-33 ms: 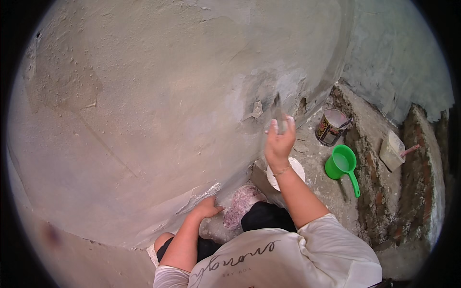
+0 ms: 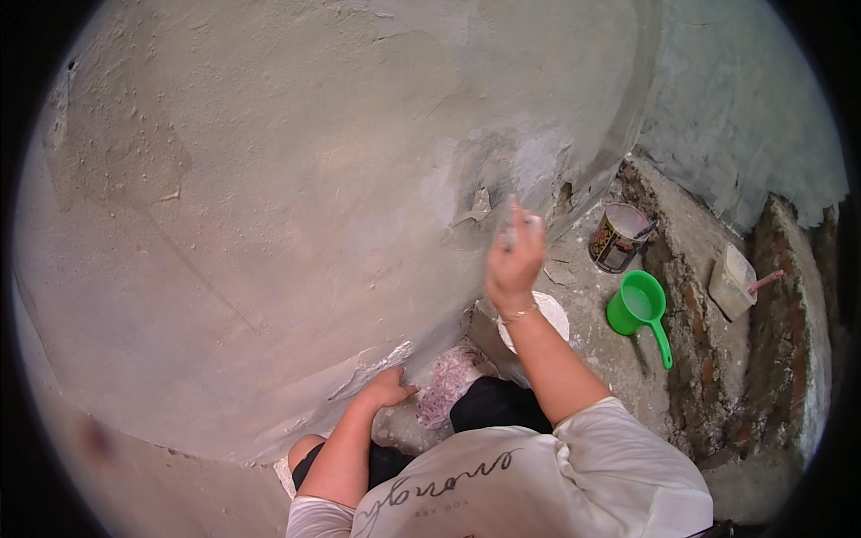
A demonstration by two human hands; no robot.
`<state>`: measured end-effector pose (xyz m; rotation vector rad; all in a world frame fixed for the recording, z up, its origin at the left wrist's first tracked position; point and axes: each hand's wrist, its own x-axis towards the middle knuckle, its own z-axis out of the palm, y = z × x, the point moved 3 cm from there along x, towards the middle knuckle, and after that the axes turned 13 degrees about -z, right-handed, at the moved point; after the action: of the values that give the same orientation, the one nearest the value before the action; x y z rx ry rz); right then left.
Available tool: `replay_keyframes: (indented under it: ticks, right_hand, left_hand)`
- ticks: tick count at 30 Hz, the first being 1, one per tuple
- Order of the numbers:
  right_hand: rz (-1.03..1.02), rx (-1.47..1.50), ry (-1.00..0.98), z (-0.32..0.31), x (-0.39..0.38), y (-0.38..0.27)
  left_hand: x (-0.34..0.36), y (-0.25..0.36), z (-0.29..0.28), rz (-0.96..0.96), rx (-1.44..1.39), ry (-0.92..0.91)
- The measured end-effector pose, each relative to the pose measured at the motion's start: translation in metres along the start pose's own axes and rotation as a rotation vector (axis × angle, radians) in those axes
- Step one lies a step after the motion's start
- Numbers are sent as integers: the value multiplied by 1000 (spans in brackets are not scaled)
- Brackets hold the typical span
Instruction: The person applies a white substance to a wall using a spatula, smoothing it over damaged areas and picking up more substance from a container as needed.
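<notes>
My right hand [image 2: 514, 258] is raised in front of the wall [image 2: 296, 170], near a patch of broken, flaking plaster [image 2: 482, 204]. Its fingers are curled inward, with one pointing up toward the patch. Something greyish seems to be between them, but blur hides what it is. Low on the left, my left hand [image 2: 386, 390] rests at the foot of the wall beside a whitish peeling strip [image 2: 377, 363], fingers stretched out and holding nothing visible. Partly behind my right wrist stands a round container with white contents [image 2: 550, 318].
A green dipper [image 2: 639, 303] with liquid and an open tin [image 2: 617, 235] stand on the rough floor to the right. Farther right, a pale rectangular tub [image 2: 733, 285] with a reddish handle sits on broken steps [image 2: 708, 260]. A pink-and-white patterned cloth [image 2: 453, 381] lies by my leg.
My right hand has turned and shifted slightly left, its fingers now more curled. The dark blurred shape seen above it earlier no longer shows. My left hand has stayed put.
</notes>
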<state>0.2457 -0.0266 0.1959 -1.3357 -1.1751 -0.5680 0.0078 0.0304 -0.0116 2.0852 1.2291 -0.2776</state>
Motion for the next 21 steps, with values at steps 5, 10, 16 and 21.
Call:
replay_keyframes:
  ticks: [5,10,16,21]
  right_hand:
    - [-174,-380,-343,46,-44,-6]
    - [-53,-231,-549,12,-73,-1]
    - [55,-187,-238,-41,9,25]
    - [592,-162,-213,-1,2,84]
  left_hand:
    - [1,5,0,10,24,11]
    - [2,0,0,9,15,18]
    - [-3,3,-1,-26,5,-43]
    - [-2,6,-2,15,-18,36]
